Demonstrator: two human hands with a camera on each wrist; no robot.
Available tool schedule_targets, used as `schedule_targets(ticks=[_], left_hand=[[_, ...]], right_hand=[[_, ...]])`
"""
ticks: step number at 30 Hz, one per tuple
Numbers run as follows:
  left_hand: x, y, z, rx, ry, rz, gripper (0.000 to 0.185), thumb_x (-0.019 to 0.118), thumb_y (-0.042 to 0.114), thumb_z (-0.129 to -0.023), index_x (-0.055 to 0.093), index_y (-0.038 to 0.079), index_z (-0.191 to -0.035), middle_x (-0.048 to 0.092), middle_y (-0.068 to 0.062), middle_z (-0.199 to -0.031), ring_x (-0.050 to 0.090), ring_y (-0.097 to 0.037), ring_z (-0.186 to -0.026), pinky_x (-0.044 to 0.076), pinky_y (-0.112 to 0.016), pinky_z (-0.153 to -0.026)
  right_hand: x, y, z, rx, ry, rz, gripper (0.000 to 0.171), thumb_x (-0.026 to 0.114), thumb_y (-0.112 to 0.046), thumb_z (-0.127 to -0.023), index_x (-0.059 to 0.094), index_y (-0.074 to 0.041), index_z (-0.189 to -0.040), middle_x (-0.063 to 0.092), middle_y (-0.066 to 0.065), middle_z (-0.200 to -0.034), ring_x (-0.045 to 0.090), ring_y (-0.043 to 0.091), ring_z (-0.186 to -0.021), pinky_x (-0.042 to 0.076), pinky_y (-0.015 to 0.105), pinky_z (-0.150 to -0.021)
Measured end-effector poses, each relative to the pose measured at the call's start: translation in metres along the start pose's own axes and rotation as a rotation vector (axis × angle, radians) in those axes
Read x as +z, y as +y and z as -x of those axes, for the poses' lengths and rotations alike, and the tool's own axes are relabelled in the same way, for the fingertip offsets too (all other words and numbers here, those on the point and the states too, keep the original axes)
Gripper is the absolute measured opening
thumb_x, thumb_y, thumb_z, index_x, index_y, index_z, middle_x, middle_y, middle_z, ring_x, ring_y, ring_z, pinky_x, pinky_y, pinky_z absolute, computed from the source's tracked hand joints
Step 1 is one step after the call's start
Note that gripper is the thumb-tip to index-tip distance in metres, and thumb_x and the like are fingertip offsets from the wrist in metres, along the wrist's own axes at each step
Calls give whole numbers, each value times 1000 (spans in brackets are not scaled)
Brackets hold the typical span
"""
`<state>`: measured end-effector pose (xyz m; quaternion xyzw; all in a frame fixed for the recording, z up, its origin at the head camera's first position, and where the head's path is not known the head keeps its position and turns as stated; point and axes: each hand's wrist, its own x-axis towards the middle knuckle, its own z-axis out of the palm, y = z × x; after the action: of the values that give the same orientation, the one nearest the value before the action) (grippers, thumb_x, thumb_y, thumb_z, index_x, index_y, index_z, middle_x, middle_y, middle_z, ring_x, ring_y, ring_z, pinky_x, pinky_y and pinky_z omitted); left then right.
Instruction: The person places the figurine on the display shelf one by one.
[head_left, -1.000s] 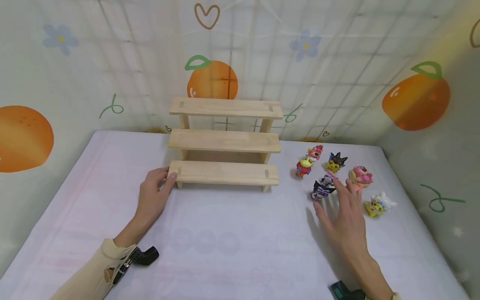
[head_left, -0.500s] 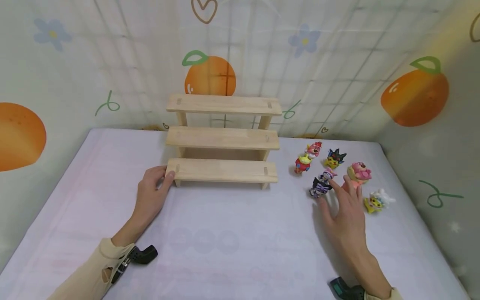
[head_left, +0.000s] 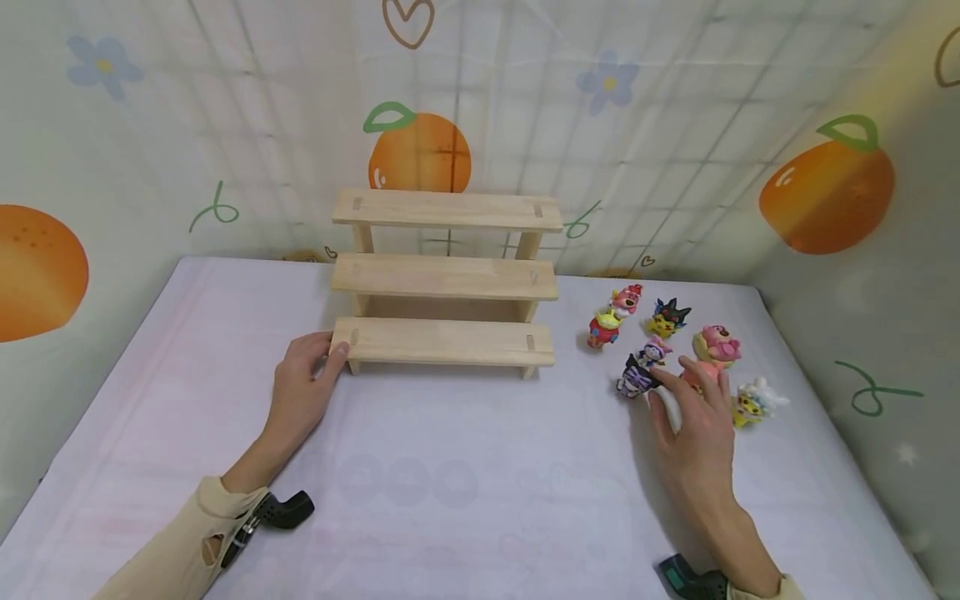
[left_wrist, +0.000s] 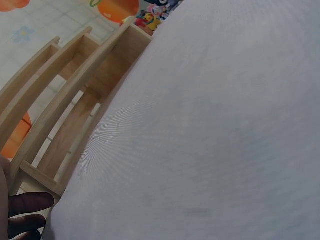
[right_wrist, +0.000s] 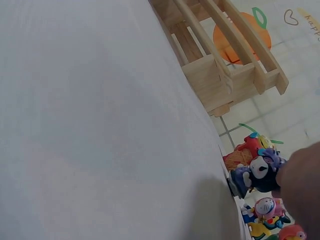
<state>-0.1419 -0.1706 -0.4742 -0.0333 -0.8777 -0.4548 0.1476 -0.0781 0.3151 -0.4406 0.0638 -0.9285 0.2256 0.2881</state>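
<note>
My left hand (head_left: 303,383) rests at the left end of the lowest board of a pale wooden three-step shelf (head_left: 442,342), thumb on the front and fingers around the side. In the left wrist view its fingers (left_wrist: 31,204) lie beside the shelf's end. My right hand (head_left: 697,433) is over the small toy figurines at right. Its thumb and index finger come together at the right side of a black-and-purple figurine (head_left: 634,378), pinching it. In the right wrist view that figurine (right_wrist: 257,172) leans against the fingertips. A pink figurine (head_left: 701,379) is partly hidden under the fingers.
Around the right hand are a purple-and-pink figurine (head_left: 655,350), a red-and-yellow one (head_left: 604,328), a black-eared yellow one (head_left: 667,318), a pink bear (head_left: 718,343) and a white-and-yellow one (head_left: 756,403). Behind the white-covered table (head_left: 450,467) hangs a printed curtain (head_left: 300,125).
My right thumb and index finger have drawn closer together at the black-and-purple figurine, and the hand has shifted slightly right. My left hand stays at the shelf. The head view tilted slightly.
</note>
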Motion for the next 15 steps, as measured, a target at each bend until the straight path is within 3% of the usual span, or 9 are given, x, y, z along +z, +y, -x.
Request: schedule_targets(ticks=[8, 15], left_hand=[[0, -1, 1, 7, 0, 6, 40, 58, 33, -109, 77, -2, -107, 68, -17, -135, 53, -34, -138, 38, -58, -117], [0, -1, 0, 2, -6, 5, 40, 57, 34, -109, 76, -2, -110, 67, -16, -137, 52, -34, -139, 38, -58, -118]], right_hand=[[-2, -3, 1, -19, 79, 10, 26, 79, 10, -86, 74, 7, -111, 75, 30, -101, 56, 46, -127, 18, 53, -132], [-3, -6, 0, 33, 64, 5, 22, 79, 6, -88, 74, 7, -110, 74, 27, -107, 56, 45, -127, 26, 58, -128]])
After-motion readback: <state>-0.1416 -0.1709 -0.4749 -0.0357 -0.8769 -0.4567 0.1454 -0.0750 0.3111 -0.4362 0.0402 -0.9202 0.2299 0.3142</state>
